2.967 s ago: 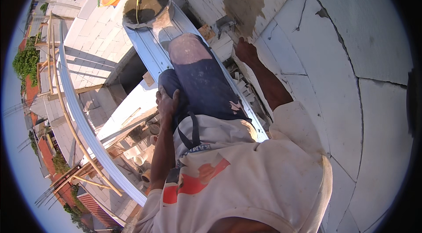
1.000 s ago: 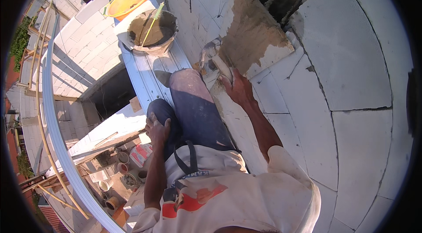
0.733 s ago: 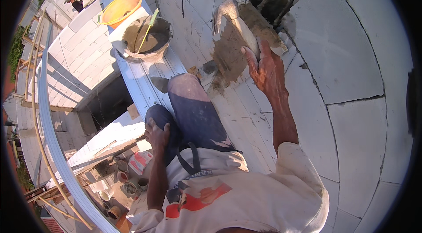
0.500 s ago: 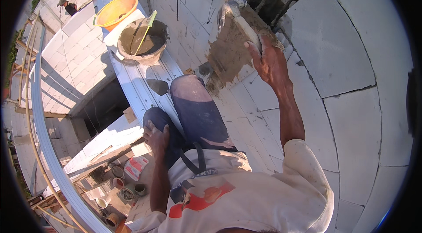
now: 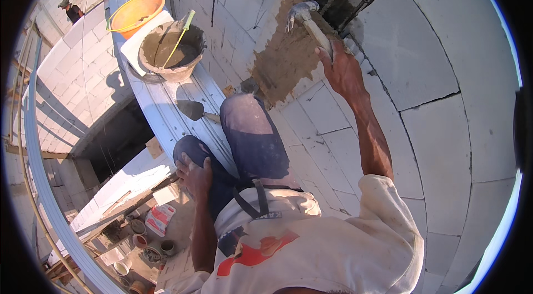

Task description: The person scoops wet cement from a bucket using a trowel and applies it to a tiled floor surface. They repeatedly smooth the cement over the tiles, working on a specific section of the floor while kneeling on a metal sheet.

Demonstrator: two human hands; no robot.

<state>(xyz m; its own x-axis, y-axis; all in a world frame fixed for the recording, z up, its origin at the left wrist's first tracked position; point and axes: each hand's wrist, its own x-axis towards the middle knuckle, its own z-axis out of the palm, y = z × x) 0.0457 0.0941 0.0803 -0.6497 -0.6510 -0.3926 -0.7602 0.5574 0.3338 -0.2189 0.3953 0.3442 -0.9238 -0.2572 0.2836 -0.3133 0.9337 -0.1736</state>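
Nearest the viewer, we find the left hand (image 5: 194, 177) laid over the bent left knee (image 5: 189, 151), fingers loosely spread and holding nothing. Beyond it, we note a trowel (image 5: 190, 109) lying on the ribbed metal planking (image 5: 161, 110), beside the right knee (image 5: 244, 116). To the right, we observe the right hand (image 5: 343, 71) closed around the handle of a hammer (image 5: 315, 29). The hammer is in front of a mortar-smeared patch (image 5: 283, 55) against the pale block wall (image 5: 411, 50); we cannot tell whether its head touches the mortar. Farther along the planking, we see a mortar-filled bucket (image 5: 175, 74) with a thin yellow-green rod (image 5: 179, 40) leaning in it, then an orange basin (image 5: 132, 31). Farthest off, we make out a co-worker (image 5: 73, 13) in a dark top.
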